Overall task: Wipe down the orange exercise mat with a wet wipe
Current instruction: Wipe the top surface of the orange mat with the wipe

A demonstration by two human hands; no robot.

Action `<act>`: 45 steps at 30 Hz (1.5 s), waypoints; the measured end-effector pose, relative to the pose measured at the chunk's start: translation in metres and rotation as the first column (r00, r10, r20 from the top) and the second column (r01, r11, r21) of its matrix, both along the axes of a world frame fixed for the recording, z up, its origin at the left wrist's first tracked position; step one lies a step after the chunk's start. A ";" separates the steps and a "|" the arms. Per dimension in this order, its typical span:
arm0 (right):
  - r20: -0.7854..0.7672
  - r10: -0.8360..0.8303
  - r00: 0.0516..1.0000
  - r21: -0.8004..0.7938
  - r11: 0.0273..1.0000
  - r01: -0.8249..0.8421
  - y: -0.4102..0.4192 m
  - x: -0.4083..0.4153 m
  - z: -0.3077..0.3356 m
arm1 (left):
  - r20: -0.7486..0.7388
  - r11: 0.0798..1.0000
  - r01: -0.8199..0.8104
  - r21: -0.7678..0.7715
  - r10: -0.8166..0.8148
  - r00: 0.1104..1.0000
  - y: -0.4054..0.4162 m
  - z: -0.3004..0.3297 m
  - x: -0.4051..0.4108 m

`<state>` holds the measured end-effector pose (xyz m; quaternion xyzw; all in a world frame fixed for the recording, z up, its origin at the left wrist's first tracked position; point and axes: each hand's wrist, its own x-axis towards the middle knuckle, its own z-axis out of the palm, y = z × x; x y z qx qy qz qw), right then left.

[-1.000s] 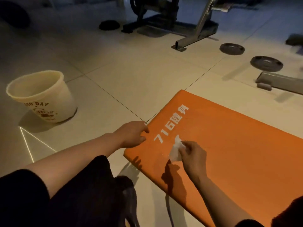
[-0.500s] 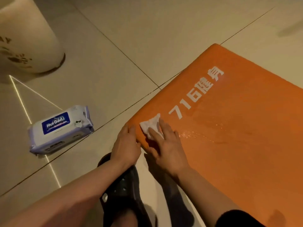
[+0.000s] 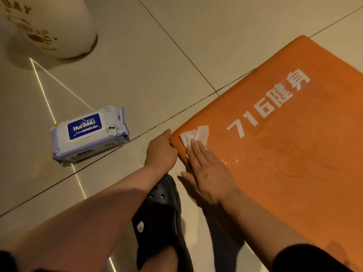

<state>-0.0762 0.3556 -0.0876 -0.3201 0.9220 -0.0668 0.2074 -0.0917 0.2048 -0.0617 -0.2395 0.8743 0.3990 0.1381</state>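
Flat orange foam exercise mat (image 3: pixel 294 183), white "716" and characters printed near my corner. Crumpled white wet wipe (image 3: pixel 193 135) on it. Soft lavender wipes pack (image 3: pixel 89 135) with blue label, white lettering. Cream round bucket (image 3: pixel 53 26), brown print. My black perforated clog (image 3: pixel 159 218). Beige glossy floor tiles (image 3: pixel 137 65), dark grout lines.

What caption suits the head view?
Right hand presses a wet wipe on the orange mat; left hand steadies its corner.

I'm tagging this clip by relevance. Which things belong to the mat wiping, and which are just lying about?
In the job: orange mat; wet wipe under the right hand; left hand at the mat's corner.
Lying about: wipes pack; cream bucket; black shoe.
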 end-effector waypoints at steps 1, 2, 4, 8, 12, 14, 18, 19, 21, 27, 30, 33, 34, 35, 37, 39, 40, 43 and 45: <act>-0.011 -0.002 1.000 0.008 1.000 0.003 -0.010 -0.010 0.000 | -0.010 0.999 -0.023 0.040 0.024 1.000 0.000 0.000 0.001; -0.014 -0.013 1.000 0.015 1.000 0.013 -0.020 -0.020 0.001 | -0.010 0.996 -0.046 0.081 0.047 0.999 -0.001 -0.002 0.002; 0.000 -0.023 1.000 0.006 1.000 0.023 -0.029 -0.029 -0.002 | 0.019 0.974 -0.128 0.188 0.126 0.992 -0.007 -0.007 0.002; -0.064 0.056 0.996 -0.014 0.998 -0.057 -0.003 0.001 -0.006 | 0.052 0.944 -0.177 0.278 0.169 0.984 -0.023 -0.018 -0.002; -0.049 0.066 0.997 -0.021 0.998 -0.067 -0.001 0.004 -0.009 | 0.068 0.932 -0.155 0.327 0.141 0.988 -0.030 -0.020 -0.005; -0.023 0.067 0.998 -0.025 0.997 -0.067 -0.025 -0.014 -0.007 | 0.065 0.934 -0.143 0.327 0.128 0.990 -0.030 -0.019 -0.006; 0.007 0.090 0.996 0.055 0.994 -0.090 -0.061 -0.044 -0.006 | 0.075 0.919 -0.176 0.353 0.159 0.984 -0.032 -0.016 -0.006; 0.000 0.103 0.995 0.045 0.994 -0.103 -0.058 -0.042 -0.005 | 0.070 0.919 -0.180 0.351 0.167 0.984 -0.033 -0.017 -0.006; -0.034 0.120 0.992 -0.009 0.993 -0.121 -0.036 -0.028 -0.005 | 0.055 0.933 -0.161 0.323 0.151 0.987 -0.032 -0.019 -0.005; -0.114 0.094 0.989 -0.022 0.995 -0.097 0.030 0.007 -0.009 | 0.010 0.979 0.038 0.201 -0.040 0.999 -0.020 -0.012 -0.013; -0.081 0.042 0.996 -0.061 0.997 -0.047 -0.003 -0.027 -0.011 | -0.003 0.990 0.076 0.115 -0.076 0.997 -0.011 -0.007 -0.016; -0.037 0.014 0.999 0.002 1.000 -0.014 -0.022 -0.055 -0.011 | -0.039 0.987 0.154 0.054 -0.152 0.988 -0.005 -0.002 -0.013; -0.044 0.027 0.999 0.006 1.000 -0.027 -0.017 -0.056 -0.011 | -0.049 0.984 0.173 0.037 -0.171 0.984 -0.004 -0.001 -0.012; -0.065 0.040 0.997 0.002 0.999 -0.040 -0.008 -0.050 -0.010 | -0.062 0.982 0.189 0.023 -0.187 0.980 -0.003 0.000 -0.012; -0.137 0.063 0.989 -0.037 0.997 -0.068 0.020 -0.028 -0.010 | -0.073 0.976 0.219 -0.011 -0.219 0.973 -0.003 -0.001 -0.012; -0.155 0.091 0.984 -0.020 0.995 -0.096 0.050 -0.009 -0.009 | -0.062 0.964 0.263 -0.044 -0.265 0.962 -0.002 -0.005 -0.015; -0.135 0.118 0.984 0.005 0.993 -0.118 0.061 -0.007 -0.009 | -0.057 0.957 0.285 -0.054 -0.288 0.956 -0.001 -0.007 -0.017; -0.102 0.097 0.990 0.014 0.995 -0.096 0.061 -0.038 -0.006 | -0.059 0.941 0.326 -0.089 -0.332 0.942 0.001 -0.009 -0.021; -0.085 -0.099 0.991 0.034 0.994 0.102 0.049 -0.072 -0.007 | -0.049 0.928 0.356 -0.110 -0.363 0.931 0.004 -0.008 -0.021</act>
